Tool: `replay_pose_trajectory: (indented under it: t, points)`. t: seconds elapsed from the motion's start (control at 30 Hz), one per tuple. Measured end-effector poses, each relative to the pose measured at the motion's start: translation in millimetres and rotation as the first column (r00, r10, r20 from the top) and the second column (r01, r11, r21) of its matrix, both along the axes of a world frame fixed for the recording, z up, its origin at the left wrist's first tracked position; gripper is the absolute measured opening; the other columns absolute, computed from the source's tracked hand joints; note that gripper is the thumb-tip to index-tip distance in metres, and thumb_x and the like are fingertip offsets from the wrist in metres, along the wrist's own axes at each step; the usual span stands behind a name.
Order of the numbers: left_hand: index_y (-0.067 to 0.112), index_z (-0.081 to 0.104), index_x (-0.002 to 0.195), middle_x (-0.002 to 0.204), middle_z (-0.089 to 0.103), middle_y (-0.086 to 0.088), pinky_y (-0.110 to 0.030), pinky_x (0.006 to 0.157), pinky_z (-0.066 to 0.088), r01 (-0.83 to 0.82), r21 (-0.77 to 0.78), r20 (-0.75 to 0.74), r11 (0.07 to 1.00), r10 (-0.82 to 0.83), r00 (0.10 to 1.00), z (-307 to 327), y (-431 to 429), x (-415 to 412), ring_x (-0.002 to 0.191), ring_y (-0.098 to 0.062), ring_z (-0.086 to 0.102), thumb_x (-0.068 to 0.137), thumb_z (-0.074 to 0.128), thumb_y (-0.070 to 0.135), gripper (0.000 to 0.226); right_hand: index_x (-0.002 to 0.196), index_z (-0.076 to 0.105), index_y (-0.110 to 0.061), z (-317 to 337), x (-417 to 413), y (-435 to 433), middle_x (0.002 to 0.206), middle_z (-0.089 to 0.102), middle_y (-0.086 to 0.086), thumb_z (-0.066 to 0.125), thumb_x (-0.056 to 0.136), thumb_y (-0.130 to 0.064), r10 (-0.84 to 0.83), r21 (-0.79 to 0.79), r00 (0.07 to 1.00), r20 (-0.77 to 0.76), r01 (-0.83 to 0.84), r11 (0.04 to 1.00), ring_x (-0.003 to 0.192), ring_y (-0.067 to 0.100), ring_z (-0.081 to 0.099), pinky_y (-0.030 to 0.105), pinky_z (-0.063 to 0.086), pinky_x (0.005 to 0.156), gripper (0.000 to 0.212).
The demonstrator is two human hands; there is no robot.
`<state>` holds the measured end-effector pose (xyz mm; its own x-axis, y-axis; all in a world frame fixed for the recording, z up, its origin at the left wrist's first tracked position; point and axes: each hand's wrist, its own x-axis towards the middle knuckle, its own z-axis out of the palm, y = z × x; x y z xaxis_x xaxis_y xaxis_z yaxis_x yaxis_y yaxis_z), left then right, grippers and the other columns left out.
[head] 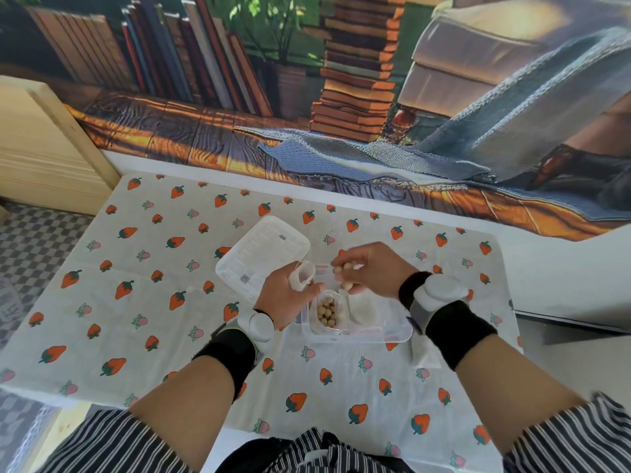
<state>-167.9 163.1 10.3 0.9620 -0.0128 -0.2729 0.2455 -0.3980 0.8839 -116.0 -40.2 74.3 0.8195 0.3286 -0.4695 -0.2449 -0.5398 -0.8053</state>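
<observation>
Pinching blurred beige balls [345,269], right hand [374,268] nears left hand [285,298] gripping a white cup [302,275].

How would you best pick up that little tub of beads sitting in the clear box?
Pinch the little tub by its two long walls near the rim, coming straight down from above. It stands upright and open inside the clear box, whose walls likely block a sideways reach, and a level lift keeps the beads in.
</observation>
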Motion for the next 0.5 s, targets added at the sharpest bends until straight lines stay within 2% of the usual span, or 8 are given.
replay_pose_trajectory:
  t: [0.1, 0.13, 0.2, 0.27, 0.37, 0.43, 0.5]
  points:
    - [0.034, 0.066, 0.091, 0.088, 0.070, 0.008, -0.009, 0.072, 0.050, 0.020, -0.020, 0.028, 1.000, -0.020, 0.999, 2.1, -4.6, 1.2, 0.083, -0.002, 0.065, 0.085, 0.081, 0.028, 0.017, 0.100, 0.067, -0.015, 28.2, 8.7, 7.6, 0.095, 0.072, 0.004, 0.079, 0.083, -0.011, 0.070, 0.050, 0.997, -0.012, -0.069, 0.996, 0.080, 0.025, 0.074, 0.037, 0.063, 0.071, 0.020]
    - [0.032, 0.068, 0.093, 0.088, 0.072, 0.006, -0.018, 0.076, 0.054, 0.034, -0.030, 0.037, 0.999, -0.033, 0.999, 1.0, -6.5, 2.2, 0.084, -0.004, 0.066, 0.084, 0.080, 0.033, 0.015, 0.096, 0.066, -0.016, 34.7, 10.7, 11.7, 0.095, 0.072, 0.005, 0.080, 0.082, -0.013, 0.120, 0.028, 0.993, 0.013, -0.120, 0.992, 0.080, 0.026, 0.073, 0.038, 0.063, 0.069, 0.020]
    - [0.024, 0.070, 0.097, 0.090, 0.074, 0.002, -0.039, 0.083, 0.058, 0.063, -0.031, 0.041, 0.998, -0.061, 0.997, 0.4, -8.8, 3.6, 0.089, -0.015, 0.069, 0.080, 0.078, 0.047, 0.029, 0.089, 0.065, -0.019, 43.1, 12.2, 21.3, 0.091, 0.071, 0.001, 0.081, 0.081, -0.018, 0.229, -0.059, 0.971, 0.074, -0.225, 0.973, 0.074, 0.025, 0.074, 0.036, 0.063, 0.067, 0.019]
    - [0.023, 0.069, 0.098, 0.090, 0.074, 0.001, -0.046, 0.086, 0.058, 0.066, -0.033, 0.033, 0.997, -0.065, 0.997, 1.6, -11.3, 5.3, 0.091, -0.019, 0.069, 0.076, 0.074, 0.053, 0.038, 0.086, 0.064, -0.021, 47.9, 12.5, 28.9, 0.089, 0.068, -0.006, 0.080, 0.080, -0.022, 0.350, -0.210, 0.923, 0.158, -0.315, 0.925, 0.070, 0.020, 0.073, 0.031, 0.061, 0.064, 0.017]
    - [0.025, 0.070, 0.099, 0.091, 0.075, 0.004, -0.039, 0.086, 0.058, 0.068, -0.045, 0.040, 0.997, -0.066, 0.997, 5.0, -14.3, 8.1, 0.090, -0.010, 0.069, 0.082, 0.079, 0.039, 0.024, 0.087, 0.067, -0.024, 50.8, 14.3, 36.0, 0.092, 0.068, -0.009, 0.078, 0.079, -0.026, 0.473, -0.382, 0.838, 0.271, -0.358, 0.852, 0.075, 0.005, 0.064, 0.029, 0.053, 0.070, 0.014]
    - [0.029, 0.071, 0.097, 0.088, 0.075, 0.007, -0.034, 0.083, 0.058, 0.071, -0.068, 0.048, 0.995, -0.068, 0.997, 5.8, -14.2, 9.3, 0.087, -0.004, 0.069, 0.084, 0.081, 0.032, 0.017, 0.089, 0.069, -0.023, 51.9, 15.5, 38.0, 0.095, 0.070, -0.008, 0.077, 0.080, -0.023, 0.488, -0.394, 0.830, 0.271, -0.367, 0.843, 0.064, -0.006, 0.058, 0.030, 0.055, 0.074, 0.012]
    - [0.031, 0.071, 0.094, 0.086, 0.075, 0.009, -0.030, 0.080, 0.057, 0.075, -0.085, 0.055, 0.994, -0.070, 0.996, 7.0, -14.6, 9.6, 0.085, -0.002, 0.069, 0.085, 0.081, 0.031, 0.014, 0.091, 0.072, -0.022, 53.0, 15.7, 38.6, 0.095, 0.072, -0.008, 0.076, 0.081, -0.021, 0.484, -0.392, 0.835, 0.263, -0.366, 0.844, 0.058, -0.010, 0.056, 0.031, 0.057, 0.075, 0.011]
